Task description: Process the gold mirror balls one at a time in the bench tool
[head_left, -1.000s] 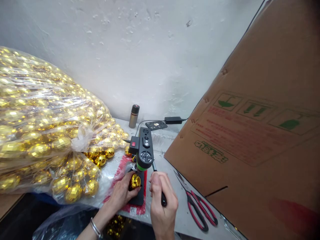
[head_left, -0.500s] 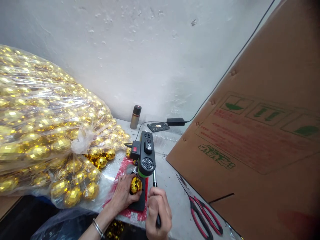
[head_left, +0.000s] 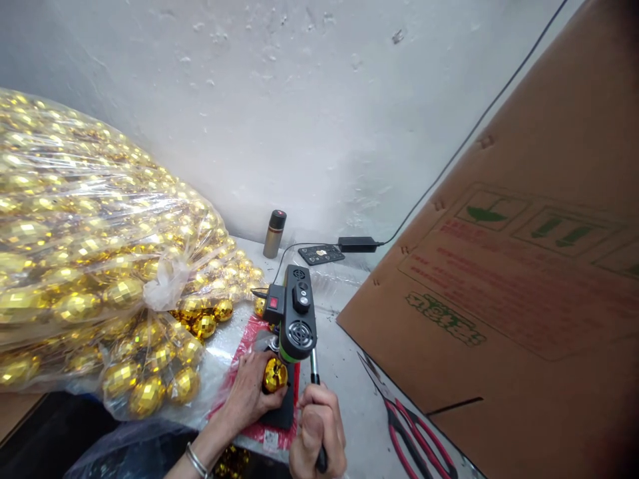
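Observation:
My left hand (head_left: pixel 248 391), with a silver bangle at the wrist, grips a shiny gold faceted ball (head_left: pixel 275 376) between thumb and fingers. The ball sits at the near end of a black machine (head_left: pixel 299 313) that has round vents and a red switch. My right hand (head_left: pixel 318 429) is wrapped round the black grip of the machine's metal lever (head_left: pixel 314 366). Under the machine, a black base (head_left: pixel 280 416) rests on red plastic wrap (head_left: pixel 244 346).
A large clear bag of gold balls (head_left: pixel 124 293) fills the left. Red-handled scissors (head_left: pixel 414 432) lie beside a big cardboard box (head_left: pixel 499 299) on the right. Behind the machine are a spray can (head_left: pixel 274 234), a dark flat object (head_left: pixel 321 254) and a power adapter (head_left: pixel 357 244).
The whole view has shifted slightly, so things appear a little further right. Both hands keep their holds on the ball and the lever.

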Motion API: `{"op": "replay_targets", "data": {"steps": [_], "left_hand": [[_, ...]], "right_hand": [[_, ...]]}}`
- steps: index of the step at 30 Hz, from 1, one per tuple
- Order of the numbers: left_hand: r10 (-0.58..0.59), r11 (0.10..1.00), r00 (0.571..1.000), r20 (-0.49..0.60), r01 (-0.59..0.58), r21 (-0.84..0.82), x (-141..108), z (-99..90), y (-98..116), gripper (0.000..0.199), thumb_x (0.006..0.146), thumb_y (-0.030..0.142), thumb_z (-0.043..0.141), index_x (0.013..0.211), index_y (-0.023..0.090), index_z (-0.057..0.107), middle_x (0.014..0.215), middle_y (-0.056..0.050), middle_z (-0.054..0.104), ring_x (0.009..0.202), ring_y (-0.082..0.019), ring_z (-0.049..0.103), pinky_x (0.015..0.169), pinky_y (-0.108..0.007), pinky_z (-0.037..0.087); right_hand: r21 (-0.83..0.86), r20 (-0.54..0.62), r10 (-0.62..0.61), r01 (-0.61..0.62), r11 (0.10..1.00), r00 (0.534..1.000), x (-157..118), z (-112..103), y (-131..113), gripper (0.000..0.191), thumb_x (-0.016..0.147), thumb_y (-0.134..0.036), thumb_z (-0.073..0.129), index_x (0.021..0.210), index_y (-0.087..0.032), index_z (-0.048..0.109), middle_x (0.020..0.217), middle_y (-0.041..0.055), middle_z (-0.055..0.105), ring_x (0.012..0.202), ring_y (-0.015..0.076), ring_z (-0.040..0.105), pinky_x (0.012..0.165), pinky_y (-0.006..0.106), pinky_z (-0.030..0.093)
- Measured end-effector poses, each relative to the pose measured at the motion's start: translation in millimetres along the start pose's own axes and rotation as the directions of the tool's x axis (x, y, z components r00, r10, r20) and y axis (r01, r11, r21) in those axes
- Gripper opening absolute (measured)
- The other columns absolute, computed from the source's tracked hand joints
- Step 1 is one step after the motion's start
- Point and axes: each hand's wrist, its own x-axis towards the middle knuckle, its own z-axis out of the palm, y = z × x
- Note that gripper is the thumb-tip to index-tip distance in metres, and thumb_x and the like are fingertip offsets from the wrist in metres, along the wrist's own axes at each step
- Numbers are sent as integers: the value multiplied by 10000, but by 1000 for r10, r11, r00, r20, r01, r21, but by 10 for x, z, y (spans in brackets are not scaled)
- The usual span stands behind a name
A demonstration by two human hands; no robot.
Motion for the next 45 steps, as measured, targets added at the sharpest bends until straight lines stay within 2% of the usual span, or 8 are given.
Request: {"op": "replay_targets", "data": {"steps": [13, 26, 32, 34, 36, 39, 42, 45], "left_hand": [[42, 999, 999, -23, -41, 16, 6, 21, -32, 415, 750, 295, 736, 1147, 227, 636, 1074, -73, 712, 1025, -314, 636, 932, -479, 478], [31, 999, 1000, -5, -31, 18, 5, 32, -26, 423, 755, 269, 705, 1166, 211, 622, 1102, -84, 705, 1025, -311, 619, 923, -476, 471], [21, 1000, 1000, 10, -21, 12, 12, 39, -31, 422, 758, 292, 715, 1162, 215, 621, 1110, -88, 707, 1039, -322, 622, 935, -489, 468], [18, 1000, 1000, 22, -18, 17, 13, 45, -36, 423, 759, 300, 720, 1159, 206, 621, 1120, -98, 707, 1047, -327, 624, 951, -506, 461], [22, 999, 1000, 20, -23, 26, 20, 51, -40, 423, 759, 289, 717, 1162, 199, 622, 1118, -102, 707, 1051, -328, 626, 955, -514, 464], [30, 998, 1000, 0, -30, 47, 37, 49, -37, 458, 744, 253, 716, 1188, 194, 621, 1132, -109, 706, 1055, -333, 631, 946, -520, 483], [69, 996, 998, -13, -68, 55, -17, 45, -46, 491, 733, 226, 722, 1210, 192, 615, 1149, -118, 709, 1064, -339, 643, 957, -534, 500], [217, 975, 975, -45, -214, 53, -275, 97, -148, 540, 766, 195, 696, 1293, 211, 583, 1240, -135, 697, 1135, -341, 648, 981, -525, 521]], "right_hand": [[-32, 14, -1, 1, 1000, 1000, -48, -21, 37, 299, 1006, -138, 395, 742, -223, 508, 710, -18, 561, 616, 132, 528, 727, 317, 456], [-49, 6, -4, 4, 999, 1000, -95, -33, 71, 285, 992, -119, 400, 754, -221, 520, 713, -18, 580, 619, 130, 552, 846, 348, 512], [-64, 77, -135, 140, 988, 988, -319, -31, 274, 266, 962, -97, 399, 770, -217, 537, 743, 1, 617, 607, 140, 576, 691, 318, 522], [-64, 71, -102, 106, 992, 992, -324, -27, 241, 271, 977, -115, 394, 771, -217, 536, 747, 2, 611, 625, 144, 583, 712, 327, 515], [-54, 56, 1, 2, 999, 998, -216, -33, 122, 290, 996, -124, 391, 753, -218, 516, 738, 1, 582, 644, 142, 574, 703, 311, 492], [8, 69, 132, -132, 991, 989, 148, -64, -123, 325, 996, -81, 405, 708, -216, 474, 702, -6, 527, 597, 118, 513, 565, 256, 405], [35, 135, 151, -157, 987, 979, 536, -90, -298, 268, 992, -92, 460, 760, -211, 519, 680, -18, 504, 583, 114, 498, 534, 245, 390], [17, 140, 140, -143, 990, 980, 686, -95, -341, 282, 1005, -102, 453, 753, -212, 515, 671, -26, 495, 595, 109, 504, 552, 232, 405]]}}
